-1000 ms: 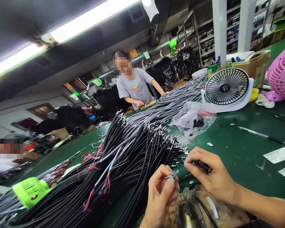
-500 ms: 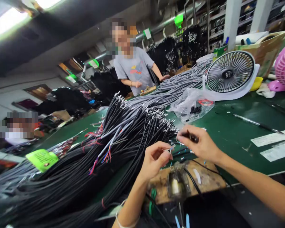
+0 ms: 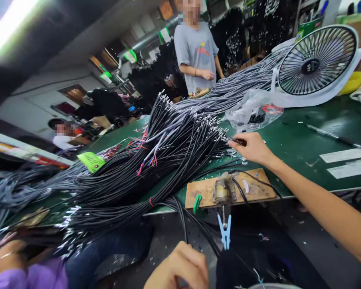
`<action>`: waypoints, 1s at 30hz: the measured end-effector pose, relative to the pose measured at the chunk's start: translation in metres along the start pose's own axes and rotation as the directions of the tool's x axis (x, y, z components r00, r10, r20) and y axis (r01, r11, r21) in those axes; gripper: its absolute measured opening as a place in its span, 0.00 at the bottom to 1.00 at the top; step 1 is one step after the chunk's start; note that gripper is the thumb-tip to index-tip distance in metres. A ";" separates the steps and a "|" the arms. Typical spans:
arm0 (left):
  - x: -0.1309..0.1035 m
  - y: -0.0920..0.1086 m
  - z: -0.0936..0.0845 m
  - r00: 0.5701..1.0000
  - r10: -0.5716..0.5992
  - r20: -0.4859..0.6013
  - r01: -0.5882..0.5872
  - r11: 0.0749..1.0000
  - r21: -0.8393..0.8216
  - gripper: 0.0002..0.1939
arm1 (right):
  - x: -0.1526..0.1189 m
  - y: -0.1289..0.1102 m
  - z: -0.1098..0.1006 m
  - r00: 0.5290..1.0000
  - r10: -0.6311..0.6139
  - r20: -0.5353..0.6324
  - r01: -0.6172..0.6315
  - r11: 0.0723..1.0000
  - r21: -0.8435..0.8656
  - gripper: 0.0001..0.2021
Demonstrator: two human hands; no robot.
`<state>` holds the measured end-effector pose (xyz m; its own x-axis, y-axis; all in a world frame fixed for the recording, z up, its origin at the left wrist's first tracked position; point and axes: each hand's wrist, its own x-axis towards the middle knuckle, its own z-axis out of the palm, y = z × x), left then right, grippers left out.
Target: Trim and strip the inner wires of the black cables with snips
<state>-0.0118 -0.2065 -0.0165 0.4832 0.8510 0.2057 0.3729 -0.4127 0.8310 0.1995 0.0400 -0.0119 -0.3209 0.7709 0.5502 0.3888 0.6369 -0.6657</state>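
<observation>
L. hand [image 3: 177, 267], at 6 o'clock, is half-curled; whether it grips anything, can't tell w/ the frame edge cutting it off. A blue clip [image 3: 224, 233], 5 o'clock, sits just below a wooden board [image 3: 201, 192]. At 3 o'clock, R. hand [image 3: 250, 148] pinches a dark object [image 3: 240, 141] near black cables [image 3: 189, 150] bunched mid-view on a green table [image 3: 297, 146]. Fan [image 3: 310, 67], 2 o'clock; grey-shirted co-worker [image 3: 195, 54], 12.

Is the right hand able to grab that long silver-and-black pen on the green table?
Probably yes: between the right hand and the pen, I see only tiny pale scraps on the green table. The hand holds a dark object, so it may need to put that down first.
</observation>
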 end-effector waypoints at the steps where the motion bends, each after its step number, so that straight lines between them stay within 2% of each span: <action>1: 0.000 -0.002 0.009 0.999 0.009 0.053 -0.008 1.000 -0.023 0.22 | 0.000 0.000 0.000 1.000 0.002 -0.002 -0.002 1.000 -0.012 0.13; 2: 0.000 -0.005 0.017 0.990 -0.030 0.137 0.035 0.999 -0.035 0.20 | 0.001 0.000 -0.001 1.000 0.007 -0.002 -0.007 1.000 -0.023 0.15; 4: 0.002 -0.010 0.032 0.977 -0.121 0.173 0.107 0.990 0.088 0.13 | 0.002 0.002 -0.001 1.000 0.017 -0.003 -0.017 0.998 -0.052 0.17; 6: 0.001 -0.016 0.043 0.990 -0.123 0.076 0.098 0.956 0.276 0.08 | 0.003 0.004 0.001 1.000 0.001 -0.013 -0.003 0.992 -0.130 0.18; 8: -0.003 -0.022 0.049 1.000 -0.008 -0.026 0.017 0.927 0.374 0.09 | 0.003 0.005 0.003 1.000 -0.015 0.006 0.016 0.982 -0.186 0.17; 11: -0.012 -0.033 0.056 0.973 0.158 -0.168 -0.073 0.902 0.426 0.13 | 0.002 0.004 0.005 0.998 -0.019 0.055 0.031 0.971 -0.235 0.17; 16: -0.015 -0.043 0.064 0.943 0.202 -0.264 -0.053 0.876 0.479 0.13 | 0.001 0.002 0.006 0.994 -0.034 0.104 0.060 0.965 -0.256 0.15; 19: -0.014 -0.044 0.069 0.972 0.136 -0.191 -0.012 0.844 0.536 0.16 | 0.002 0.003 0.007 0.994 -0.038 0.100 0.063 0.965 -0.254 0.14; 21: -0.016 -0.045 0.073 0.994 -0.034 -0.103 0.091 0.780 0.619 0.20 | 0.001 0.003 0.006 0.995 -0.043 0.092 0.066 0.962 -0.264 0.14; 23: -0.020 -0.048 0.075 0.975 -0.196 -0.105 0.212 0.672 0.710 0.16 | 0.000 0.005 0.004 0.996 -0.043 0.080 0.065 0.956 -0.285 0.13; 25: -0.023 -0.049 0.074 0.953 -0.287 -0.099 0.262 0.610 0.748 0.15 | -0.001 0.008 0.001 0.997 -0.035 0.067 0.054 0.948 -0.315 0.12; 26: -0.023 -0.048 0.071 0.955 -0.284 -0.086 0.251 0.622 0.742 0.12 | -0.001 0.010 -0.001 0.998 -0.032 0.061 0.050 0.943 -0.330 0.11; 28: -0.020 -0.043 0.061 0.962 -0.274 -0.024 0.220 0.713 0.666 0.07 | 0.001 0.014 -0.005 0.997 -0.026 0.067 0.048 0.933 -0.358 0.10; 30: -0.015 -0.035 0.047 0.974 -0.223 0.037 0.168 0.823 0.543 0.08 | 0.007 0.017 -0.010 0.996 -0.016 0.092 0.050 0.924 -0.378 0.10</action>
<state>0.0052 -0.2198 -0.0726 0.4167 0.9090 -0.0038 0.8181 -0.3732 0.4376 0.2123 0.0567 -0.0147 -0.4053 0.7573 0.5121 0.6700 0.6272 -0.3972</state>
